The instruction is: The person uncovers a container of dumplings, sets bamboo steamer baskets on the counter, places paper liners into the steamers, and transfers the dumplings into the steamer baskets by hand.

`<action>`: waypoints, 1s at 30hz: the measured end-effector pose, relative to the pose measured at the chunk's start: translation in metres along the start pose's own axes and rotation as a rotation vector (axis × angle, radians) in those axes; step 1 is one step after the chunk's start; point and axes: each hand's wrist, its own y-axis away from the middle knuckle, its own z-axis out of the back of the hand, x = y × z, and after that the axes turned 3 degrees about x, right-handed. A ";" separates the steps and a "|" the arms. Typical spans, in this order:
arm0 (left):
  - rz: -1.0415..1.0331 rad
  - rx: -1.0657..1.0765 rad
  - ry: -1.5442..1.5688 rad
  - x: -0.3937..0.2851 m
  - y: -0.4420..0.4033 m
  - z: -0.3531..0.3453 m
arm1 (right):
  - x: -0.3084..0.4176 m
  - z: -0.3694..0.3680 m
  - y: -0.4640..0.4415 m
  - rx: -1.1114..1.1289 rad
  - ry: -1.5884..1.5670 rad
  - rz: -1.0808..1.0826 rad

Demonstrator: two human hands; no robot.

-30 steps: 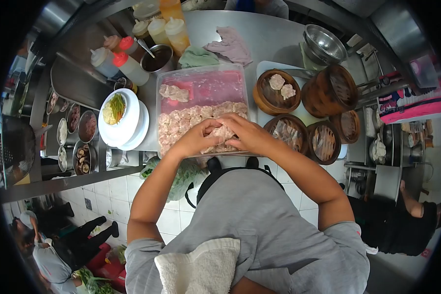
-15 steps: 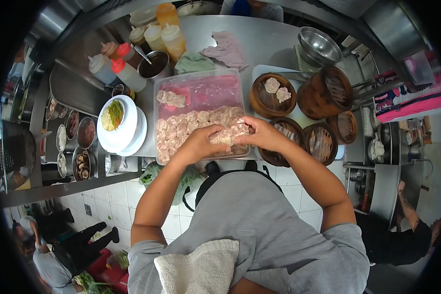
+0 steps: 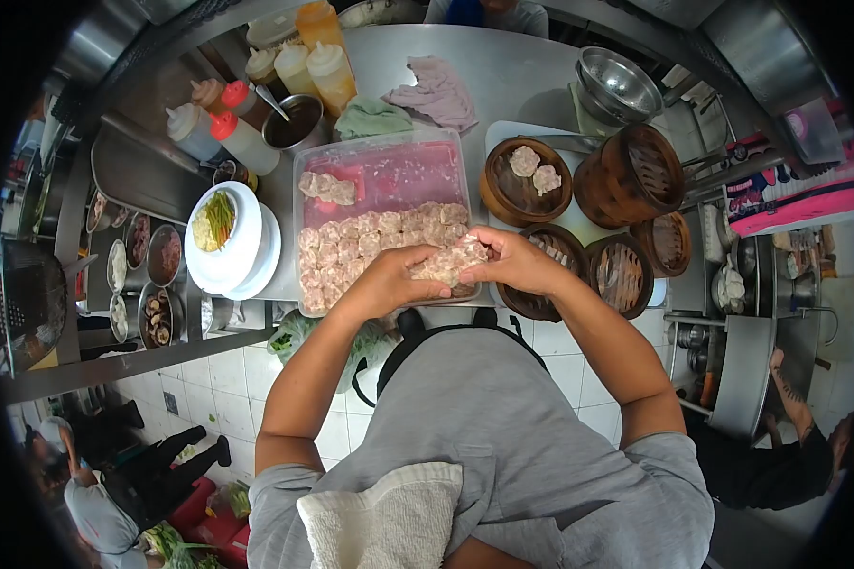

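Observation:
Both hands pinch a small cluster of shumai dumplings between them, over the near right part of a plastic tray. My left hand grips the cluster's left end, and my right hand has its thumb and fingers on the right end. Rows of raw shumai fill the near half of the tray. A few more dumplings lie at its far left on pink lining. Right of the tray, a bamboo steamer contains two shumai. Finger contact hides part of the held dumplings.
More bamboo steamers stand to the right, beside a stacked steamer and metal colanders. Squeeze bottles, a sauce pot and cloths sit beyond the tray. White plates are left. Other people are in the background.
The hands and the held cluster stay over nearly the same spot, with the right fingers slightly shifted along it. The whole view has moved a little.

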 end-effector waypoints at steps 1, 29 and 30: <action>0.015 0.015 0.027 0.000 0.000 0.000 | -0.001 0.000 0.000 0.017 -0.052 -0.017; -0.056 -0.271 1.245 -0.002 -0.005 -0.056 | 0.022 -0.044 0.002 -0.253 0.267 0.224; -0.057 -0.271 1.243 -0.002 -0.003 -0.054 | 0.028 -0.040 0.005 -0.334 0.225 0.282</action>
